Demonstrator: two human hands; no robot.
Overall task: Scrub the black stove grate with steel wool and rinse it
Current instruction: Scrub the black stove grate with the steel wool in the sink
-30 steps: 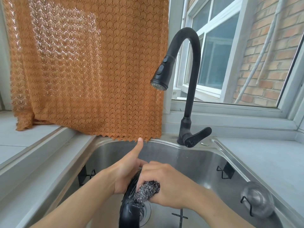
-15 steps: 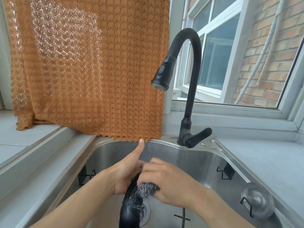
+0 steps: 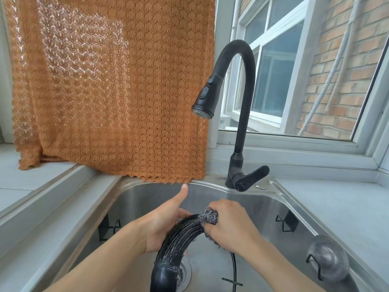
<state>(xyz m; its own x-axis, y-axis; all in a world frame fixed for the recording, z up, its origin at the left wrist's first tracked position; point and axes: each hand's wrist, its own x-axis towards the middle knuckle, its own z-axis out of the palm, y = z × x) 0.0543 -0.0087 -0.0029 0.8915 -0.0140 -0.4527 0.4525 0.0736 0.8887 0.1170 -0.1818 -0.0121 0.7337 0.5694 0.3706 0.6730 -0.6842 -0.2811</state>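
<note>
1. Over on the left, an orange lace curtain (image 3: 113, 87) hangs down past the window ledge, its zigzag hem reaching the back rim of the steel sink (image 3: 263, 207).
2. Down in the basin, the left hand (image 3: 162, 226) holds the black stove grate (image 3: 179, 239) from the left side; its fingers are curled behind the ring, and the thumb sticks straight up toward the curtain hem.
3. That grate stands on edge over the drain (image 3: 186, 268), a curved, ridged ring, wet and shiny, with its top arc between the two hands.
4. Right at the top of the arc, the steel wool (image 3: 210, 216) is pressed against the grate.
5. Next, the right hand (image 3: 231, 228) has its grip closed around the wool, fingers bunched over the wad, and a little of it also shows below the palm.
6. Behind the hands, a black gooseneck faucet (image 3: 242, 102) rises from the sink's back edge, its spray head pointing down and left, and its lever sticking out to the right.
7. Further right, black wire hooks (image 3: 286, 222) sit on the sink's inner wall, and a round clear suction piece (image 3: 326, 260) is stuck lower on that wall.
8. Beyond lies the grey surface (image 3: 336, 207), and through the window a brick wall (image 3: 336, 66).
</note>
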